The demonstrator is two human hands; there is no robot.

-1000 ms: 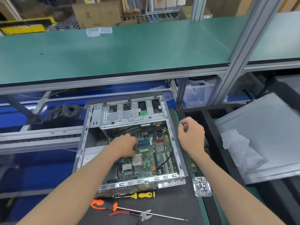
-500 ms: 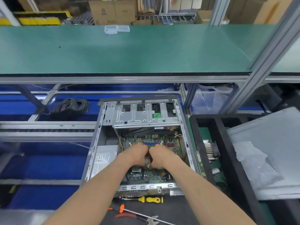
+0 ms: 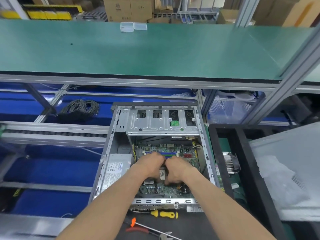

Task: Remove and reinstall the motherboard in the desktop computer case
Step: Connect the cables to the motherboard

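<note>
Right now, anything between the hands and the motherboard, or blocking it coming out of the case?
Nothing between: left hand and right hand are already down on the motherboard. The drive cage overhangs the board's far edge inside the case.

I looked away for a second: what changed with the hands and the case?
The right hand came off the case wall and down beside the left hand over the motherboard. What they hold is hidden. Case, motherboard and screwdriver stayed put.

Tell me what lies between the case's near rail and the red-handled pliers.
In the head view, a yellow-handled screwdriver lies on the dark mat between the case's near rail and the red-handled pliers, beside an orange-handled tool.
</note>
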